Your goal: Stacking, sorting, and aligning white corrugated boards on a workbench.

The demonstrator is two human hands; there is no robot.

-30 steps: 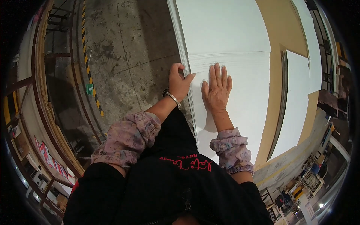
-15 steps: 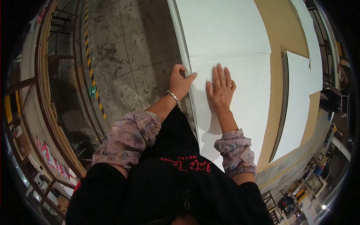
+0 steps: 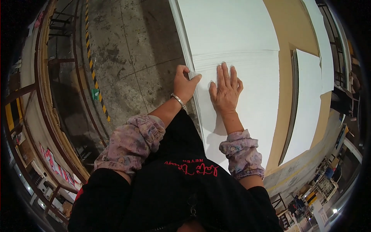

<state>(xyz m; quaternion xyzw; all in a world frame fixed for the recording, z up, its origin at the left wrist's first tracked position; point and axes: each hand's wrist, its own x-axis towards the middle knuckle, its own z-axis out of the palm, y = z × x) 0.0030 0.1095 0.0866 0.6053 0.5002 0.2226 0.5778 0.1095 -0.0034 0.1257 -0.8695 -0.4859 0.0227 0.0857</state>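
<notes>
Single view: head-worn fisheye, looking steeply down over the wearer's chest, close to both forearms entering from the lower edge. Frame centre falls on the white sheet stack (image 3: pixel 239 58); concrete floor (image 3: pixel 135 50) at left. Straight edges bow toward the rim.

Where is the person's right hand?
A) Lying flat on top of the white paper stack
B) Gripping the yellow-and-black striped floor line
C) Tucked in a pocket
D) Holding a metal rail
A: the right hand lies palm down, fingers spread, on the white paper stack, while the left hand grips the stack's edge.
</notes>
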